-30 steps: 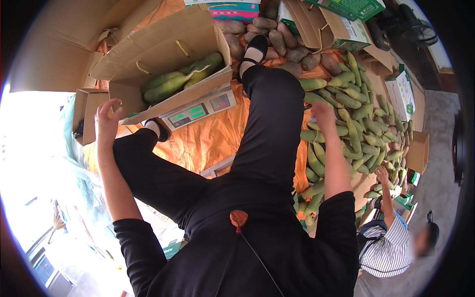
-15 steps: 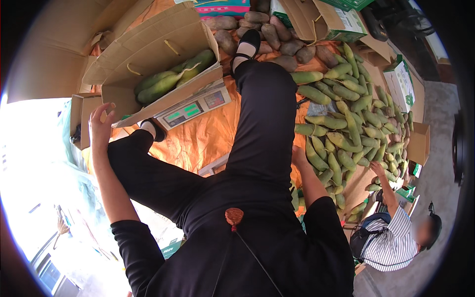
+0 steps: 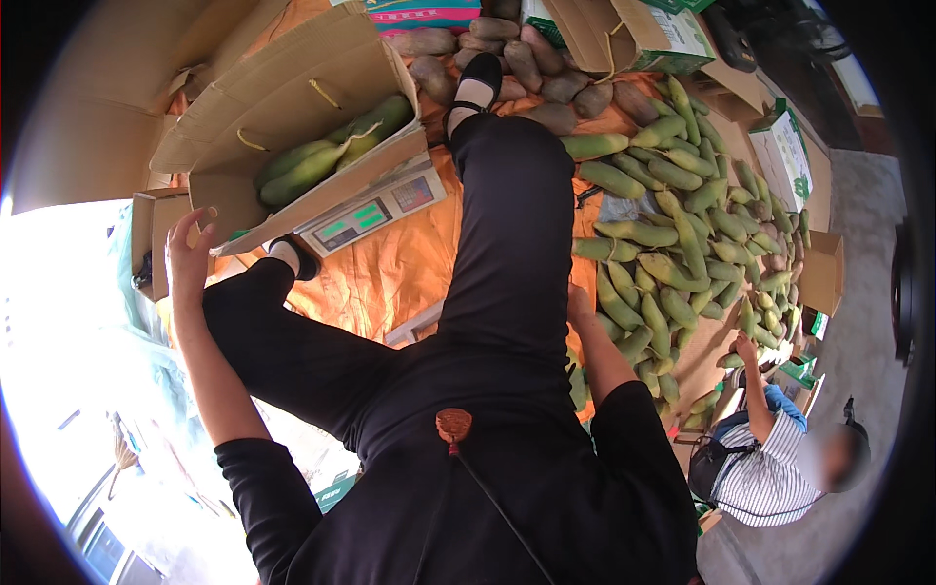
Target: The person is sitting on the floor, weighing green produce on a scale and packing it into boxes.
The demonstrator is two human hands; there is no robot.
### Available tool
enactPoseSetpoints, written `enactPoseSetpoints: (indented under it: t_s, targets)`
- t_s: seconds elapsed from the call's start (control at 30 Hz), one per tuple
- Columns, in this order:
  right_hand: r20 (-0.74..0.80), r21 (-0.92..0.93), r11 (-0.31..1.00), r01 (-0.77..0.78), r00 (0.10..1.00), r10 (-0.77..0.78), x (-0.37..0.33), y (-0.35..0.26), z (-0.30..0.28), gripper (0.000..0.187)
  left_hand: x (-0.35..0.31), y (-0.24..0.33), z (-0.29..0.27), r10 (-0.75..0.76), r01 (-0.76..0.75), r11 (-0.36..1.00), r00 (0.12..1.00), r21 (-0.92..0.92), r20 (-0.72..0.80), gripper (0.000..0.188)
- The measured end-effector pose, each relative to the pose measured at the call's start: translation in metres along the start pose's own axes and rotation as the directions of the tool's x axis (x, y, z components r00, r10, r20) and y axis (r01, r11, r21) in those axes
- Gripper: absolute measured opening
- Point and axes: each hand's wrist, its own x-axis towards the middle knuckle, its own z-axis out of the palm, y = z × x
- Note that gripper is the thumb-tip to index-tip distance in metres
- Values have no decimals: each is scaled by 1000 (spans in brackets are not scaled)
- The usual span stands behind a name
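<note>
A person's left grip (image 3: 188,255) is raised, thumb and fingers parted with nothing seen between them, just beside the near end of an open cardboard box (image 3: 292,102). To that grip's right, long green vegetables (image 3: 304,174) lie inside the box, over a scale (image 3: 370,216) with green-lit displays. The right grip (image 3: 578,304), beside the thigh (image 3: 507,234), is partly hidden; its hold cannot be told. A vegetable heap (image 3: 673,244) spreads to its right, a co-worker's hand (image 3: 746,349) at the edge.

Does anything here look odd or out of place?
Nothing looks clearly damaged. The long green vegetables at right look messiest: they lie loose, pointing every way, unlike those lying together in the open carton.
</note>
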Motion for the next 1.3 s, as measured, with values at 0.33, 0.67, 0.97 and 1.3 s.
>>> enactPoseSetpoints:
  t_s: [0.33,0.67,0.97,1.3]
  targets:
    - [-22,225,974,-28,999,34,19,32,7,14,1,-2,2,-28,28,1000,1000,7,-7,32]
    - [-16,203,979,33,999,-31,48,70,11,15,3,-9,3,-14,14,1000,1000,20,-10,32]
    - [-55,-71,996,48,997,-52,40,53,-15,12,-1,-1,-5,-13,15,996,1000,83,-18,33]
    - [-83,94,995,-19,996,27,10,-2,1,12,7,-18,0,-40,41,999,997,-13,61,35]
